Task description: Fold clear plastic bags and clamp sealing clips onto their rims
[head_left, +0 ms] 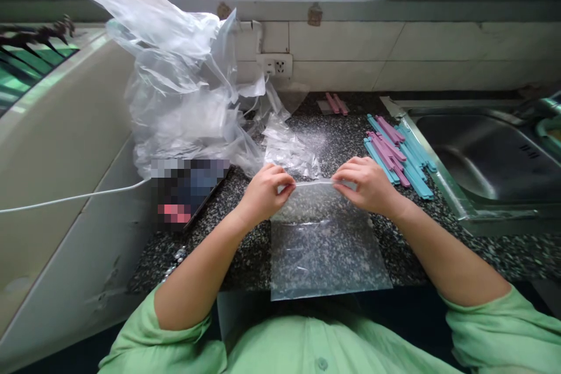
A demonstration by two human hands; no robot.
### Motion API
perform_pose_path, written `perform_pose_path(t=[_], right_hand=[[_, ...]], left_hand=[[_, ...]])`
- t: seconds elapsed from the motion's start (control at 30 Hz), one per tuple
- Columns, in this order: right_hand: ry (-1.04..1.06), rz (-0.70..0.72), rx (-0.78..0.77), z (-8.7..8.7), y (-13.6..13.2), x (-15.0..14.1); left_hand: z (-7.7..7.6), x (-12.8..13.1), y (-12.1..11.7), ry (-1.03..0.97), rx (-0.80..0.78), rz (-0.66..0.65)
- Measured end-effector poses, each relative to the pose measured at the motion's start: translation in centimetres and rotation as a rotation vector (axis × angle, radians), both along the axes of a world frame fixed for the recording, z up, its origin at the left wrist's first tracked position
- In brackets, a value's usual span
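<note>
A clear, flat plastic bag (pixel 326 251) lies on the speckled dark countertop, its lower edge reaching past the counter's front. My left hand (pixel 268 190) pinches the left end of the bag's whitish top edge between thumb and fingers. At the other end of that edge, my right hand (pixel 366 184) has the same kind of pinch, so the strip runs straight between them. Just beyond my hands sits a pile of small clear plastic packets (pixel 289 149). Pink and light blue plastic bag clips (pixel 394 152) are heaped to the right of my right hand.
Large crumpled clear plastic bags (pixel 179 93) stand at the back left. A phone (pixel 197 190) with a white cable (pixel 87 200) lies left of my hands. Two pink clips (pixel 336 103) rest near the wall, below a socket (pixel 275 65). A steel sink (pixel 482 158) borders the right side.
</note>
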State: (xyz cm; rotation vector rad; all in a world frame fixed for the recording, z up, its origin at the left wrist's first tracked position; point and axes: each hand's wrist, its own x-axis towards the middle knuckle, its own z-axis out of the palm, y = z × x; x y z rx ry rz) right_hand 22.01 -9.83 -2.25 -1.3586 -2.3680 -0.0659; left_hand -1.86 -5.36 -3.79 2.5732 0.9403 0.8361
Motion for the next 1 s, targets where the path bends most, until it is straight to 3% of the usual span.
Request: perform_pose_path(t=[0.27,0.57,1.0], right_hand=[[0.025,0.021,0.008,-0.2,-0.1,-1.1],[0.018,0.025,0.044,-0.4,0.0,-0.2],[0.057,0.002,0.045,-0.2,0.0,0.9]], left_hand=[[-0.3,0.8,-0.7,-0.015,0.06,-0.029],[-0.3,0.7,-0.6,-0.02,0.034,-0.02],[0.8,0.3,-0.4,-0.089,-0.165,0.023]])
